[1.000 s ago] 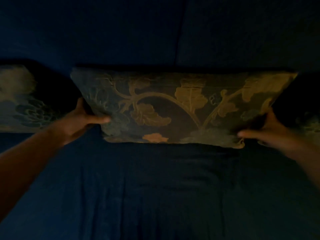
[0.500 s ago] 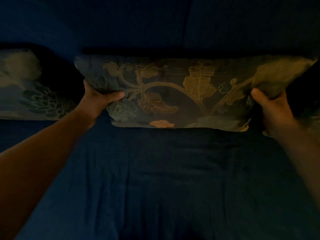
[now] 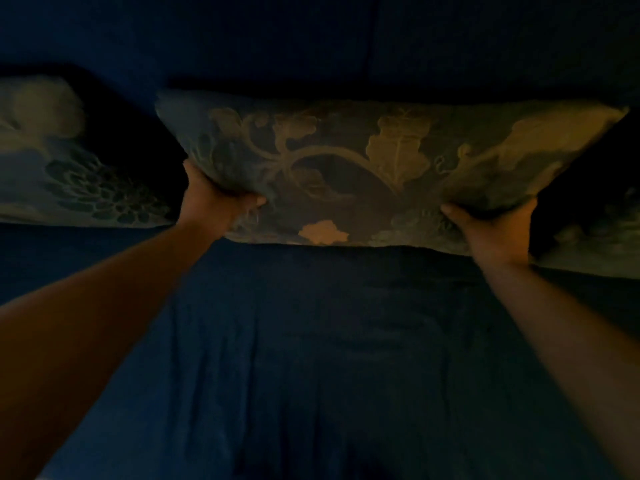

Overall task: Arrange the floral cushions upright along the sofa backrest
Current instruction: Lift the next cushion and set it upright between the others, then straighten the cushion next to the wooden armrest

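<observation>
In dim light, a floral cushion with tan leaves and vines on dark cloth stands against the blue sofa backrest, its lower edge on the seat. My left hand grips its lower left part and my right hand grips its lower right part. A second floral cushion leans on the backrest at the far left. At the right edge a third floral cushion shows only partly.
The dark blue sofa seat spreads out between my forearms, its cover creased. A vertical seam splits the backrest above the middle cushion. Dark gaps separate the cushions.
Both hands have slid from the cushion's sides down to its lower corners and closed on it. The cushion's top has tipped back toward the backrest.
</observation>
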